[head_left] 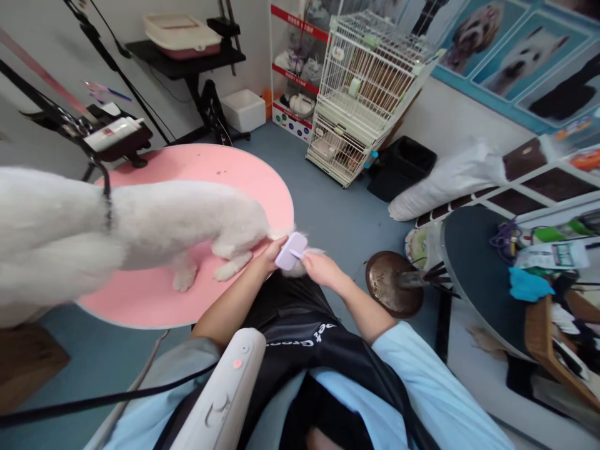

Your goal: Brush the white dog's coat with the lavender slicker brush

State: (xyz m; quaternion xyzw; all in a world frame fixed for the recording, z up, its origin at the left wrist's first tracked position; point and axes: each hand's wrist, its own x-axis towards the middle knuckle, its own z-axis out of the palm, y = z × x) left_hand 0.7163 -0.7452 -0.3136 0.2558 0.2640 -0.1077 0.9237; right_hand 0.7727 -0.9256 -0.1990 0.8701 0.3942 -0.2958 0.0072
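Brushing the tail end of a white dog [140, 225] at the edge of a round pink counter [197, 169].

Nearest the camera, a white dryer [220, 400] hangs at the person's chest over a black apron [300, 331] and pale blue sleeves. Past it, both forearms reach forward: the right hand [323, 267] is curled around the handle of a lilac brush [290, 251], while the left hand [270, 251] is closed on the fluffy tail just beside the brush head. The dog stands on the counter facing left, hind paws near the rim, a dark leash at its neck. To the right stands a second, dark counter [473, 281] strewn with clutter. Farther back on the blue floor stands a white wire cage [365, 94], with dog posters [515, 50] on the wall behind.
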